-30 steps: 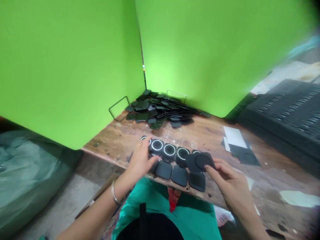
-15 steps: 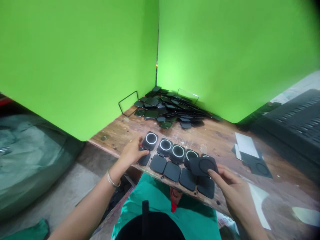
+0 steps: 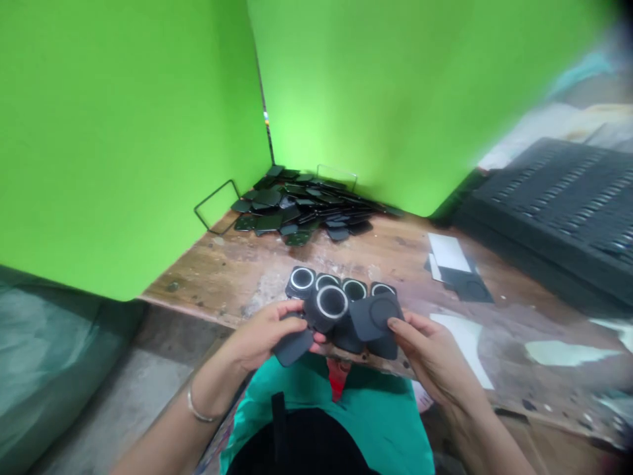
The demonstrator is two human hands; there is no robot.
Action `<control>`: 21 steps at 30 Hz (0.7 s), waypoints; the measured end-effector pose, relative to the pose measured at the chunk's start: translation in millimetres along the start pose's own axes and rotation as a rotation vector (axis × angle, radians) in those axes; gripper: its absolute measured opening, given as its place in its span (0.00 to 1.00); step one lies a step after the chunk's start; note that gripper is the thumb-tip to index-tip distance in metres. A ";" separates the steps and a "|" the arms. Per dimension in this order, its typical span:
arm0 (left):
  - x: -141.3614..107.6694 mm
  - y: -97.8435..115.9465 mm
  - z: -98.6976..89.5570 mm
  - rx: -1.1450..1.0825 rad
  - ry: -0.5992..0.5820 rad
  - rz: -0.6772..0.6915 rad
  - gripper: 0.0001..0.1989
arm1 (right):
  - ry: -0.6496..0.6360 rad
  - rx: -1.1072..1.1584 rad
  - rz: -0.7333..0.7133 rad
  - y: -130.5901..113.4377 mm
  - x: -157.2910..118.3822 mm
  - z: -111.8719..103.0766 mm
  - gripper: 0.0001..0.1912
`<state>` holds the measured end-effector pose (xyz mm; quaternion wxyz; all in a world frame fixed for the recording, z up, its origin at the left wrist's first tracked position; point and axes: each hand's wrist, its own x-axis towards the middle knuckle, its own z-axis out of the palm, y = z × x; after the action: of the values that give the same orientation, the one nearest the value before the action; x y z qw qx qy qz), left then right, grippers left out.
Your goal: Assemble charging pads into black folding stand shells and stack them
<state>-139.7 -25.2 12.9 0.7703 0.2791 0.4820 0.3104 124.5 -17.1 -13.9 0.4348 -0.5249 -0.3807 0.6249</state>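
Observation:
Between the thumb and fingers of my left hand (image 3: 264,336) is a folding wireless charger (image 3: 316,315). It is black and opened out at the hinge, with a white ring on its upper half and a plain lower half tilted toward me. My right hand (image 3: 432,343) pinches a dark grey sheet (image 3: 366,319) with a round ring mark by its right corner. The sheet is close to the held charger's right side; whether they touch I cannot tell. Behind them several more opened chargers (image 3: 302,278) lie in a row, partly covered by the sheet and the held one.
A heap of flat black pieces (image 3: 297,211) lies at the back of the wooden table (image 3: 198,264), before green panels (image 3: 123,132). White and dark sheets (image 3: 449,253) and torn paper (image 3: 462,340) lie to the right. A large black slotted case (image 3: 554,198) stands beyond.
My left hand has lifted the leftmost charger off the table and brought it right, in front of the row. The right hand still holds the grey sheet, now nearer the left hand. The view has shifted right.

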 end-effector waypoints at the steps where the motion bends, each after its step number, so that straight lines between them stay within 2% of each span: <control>1: 5.4 -3.8 12.5 -0.010 -0.050 -0.026 0.23 | 0.009 0.021 0.022 1.0 -1.7 0.1 0.16; 4: 20.1 -12.9 39.8 0.002 -0.133 -0.072 0.21 | 0.036 0.101 0.066 7.0 -6.7 -2.8 0.15; 7: 29.6 -17.6 53.0 0.048 -0.147 -0.084 0.21 | 0.014 0.194 0.138 13.1 -11.2 -8.4 0.16; 14: 38.0 -23.7 59.9 0.120 -0.176 -0.099 0.21 | -0.024 0.215 0.181 15.6 -14.9 -22.0 0.17; 21: 40.1 -24.1 62.6 0.104 -0.167 -0.126 0.21 | -0.022 0.199 0.156 17.7 -14.8 -21.4 0.17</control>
<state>-63.7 -19.1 -3.7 0.8102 0.3129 0.4481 0.2118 144.1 -36.5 -28.9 0.4308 -0.5002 -0.2795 0.6972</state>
